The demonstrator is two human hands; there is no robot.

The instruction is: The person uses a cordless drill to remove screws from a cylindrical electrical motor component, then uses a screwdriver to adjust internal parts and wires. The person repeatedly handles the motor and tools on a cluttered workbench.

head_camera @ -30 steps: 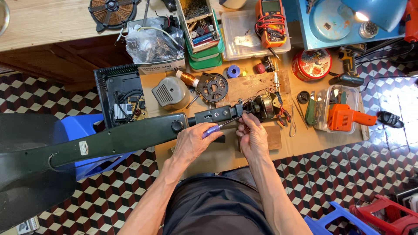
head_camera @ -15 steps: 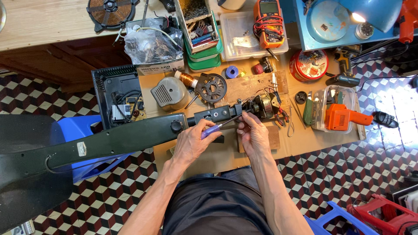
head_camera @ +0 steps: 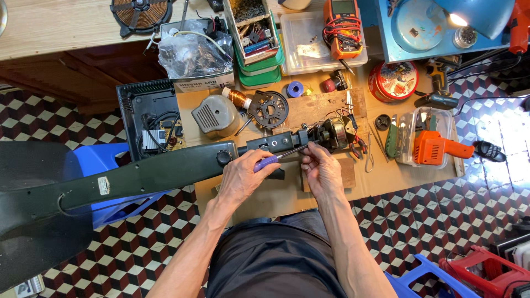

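A long black fan stand point(head_camera: 138, 176) lies across a low wooden board point(head_camera: 386, 176), its base off to the left. At its right end sits a small motor point(head_camera: 334, 132) with loose wires. My left hand point(head_camera: 245, 176) is shut on a purple-handled screwdriver point(head_camera: 266, 161), whose shaft points right toward the stand's neck by the motor. My right hand point(head_camera: 322, 171) rests just below the motor, fingertips pinching at the screwdriver's tip and the neck. What the fingertips hold is too small to tell.
On the board: a grey motor cover point(head_camera: 216, 116), a black round plate point(head_camera: 269, 108), a copper coil point(head_camera: 237, 97), an orange drill in a clear box point(head_camera: 433, 146), a red tin point(head_camera: 393, 81). Behind stand part trays point(head_camera: 259, 41) and an orange multimeter point(head_camera: 342, 22). Blue stool point(head_camera: 105, 160) left.
Both hands stay at the stand's neck; the camera view has shifted slightly downward. The screwdriver remains in the left hand, pointed at the same spot.
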